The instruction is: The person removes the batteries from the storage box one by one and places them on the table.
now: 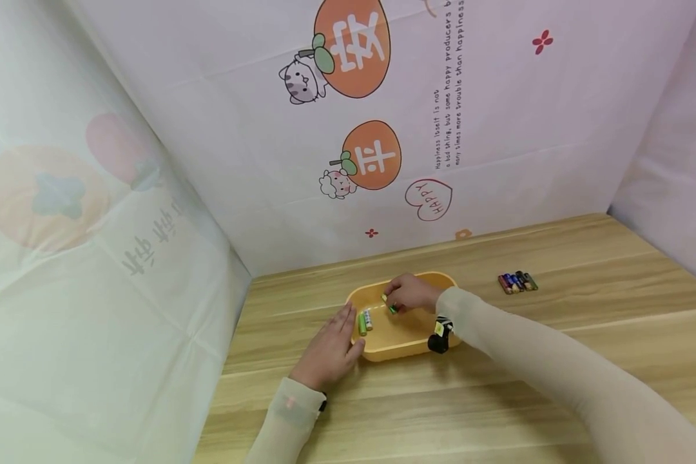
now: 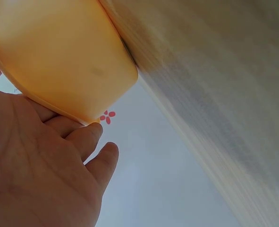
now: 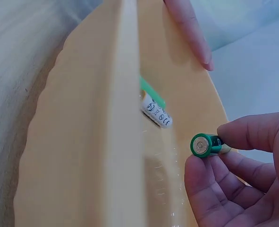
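My right hand (image 1: 412, 293) is over the yellow plastic tray (image 1: 406, 351) and pinches a green battery (image 3: 207, 144) between thumb and fingers. In the right wrist view its flat round end faces the camera, while the fingers hide part of its body. Inside the tray, at its left end, a light green battery (image 1: 362, 324) and a white battery (image 1: 368, 319) lie side by side. My left hand (image 1: 330, 345) rests against the tray's left end, fingers fairly straight along the rim. In the left wrist view, its fingertips (image 2: 93, 131) touch the rim.
On the wooden table (image 1: 586, 361), to the right of the tray, several batteries (image 1: 517, 282) lie in a row. A white printed cloth (image 1: 499, 161) hangs behind the table, with more cloth at the left and right sides.
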### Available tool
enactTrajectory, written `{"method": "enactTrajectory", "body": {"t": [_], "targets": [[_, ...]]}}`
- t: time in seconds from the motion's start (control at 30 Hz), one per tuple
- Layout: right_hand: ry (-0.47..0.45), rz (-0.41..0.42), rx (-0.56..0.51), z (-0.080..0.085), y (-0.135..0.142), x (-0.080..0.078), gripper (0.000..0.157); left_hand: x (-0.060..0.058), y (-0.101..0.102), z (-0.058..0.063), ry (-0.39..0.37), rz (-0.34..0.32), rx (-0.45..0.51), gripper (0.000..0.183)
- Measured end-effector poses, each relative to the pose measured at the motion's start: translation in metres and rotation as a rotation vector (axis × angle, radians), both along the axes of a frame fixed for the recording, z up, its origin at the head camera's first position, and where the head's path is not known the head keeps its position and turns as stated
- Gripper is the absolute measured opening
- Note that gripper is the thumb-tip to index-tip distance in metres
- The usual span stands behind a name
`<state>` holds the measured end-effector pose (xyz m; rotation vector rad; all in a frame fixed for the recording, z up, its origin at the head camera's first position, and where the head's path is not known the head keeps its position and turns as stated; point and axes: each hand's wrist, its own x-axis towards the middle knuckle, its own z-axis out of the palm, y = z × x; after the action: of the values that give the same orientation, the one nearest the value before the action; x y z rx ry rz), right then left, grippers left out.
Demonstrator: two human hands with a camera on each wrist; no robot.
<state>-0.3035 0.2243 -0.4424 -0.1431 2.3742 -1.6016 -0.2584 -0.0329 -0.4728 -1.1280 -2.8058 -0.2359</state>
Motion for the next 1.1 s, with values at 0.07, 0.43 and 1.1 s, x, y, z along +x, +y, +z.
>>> {"method": "enactTrajectory", "body": {"t": [0.07,0.43,1.1], "targets": [[0.007,0.001,-0.007,0.001,0.0,0.001,0.031,0.0,0.0,0.001,0.001,0.001,0.001,0.067],[0.002,0.008,-0.049,0.004,0.008,0.007,0.033,0.001,-0.001,0.002,0.011,0.002,0.003,0.066],[0.007,0.016,-0.036,0.007,0.023,0.016,0.031,0.006,0.0,0.004,0.006,0.004,-0.006,0.067]]}}
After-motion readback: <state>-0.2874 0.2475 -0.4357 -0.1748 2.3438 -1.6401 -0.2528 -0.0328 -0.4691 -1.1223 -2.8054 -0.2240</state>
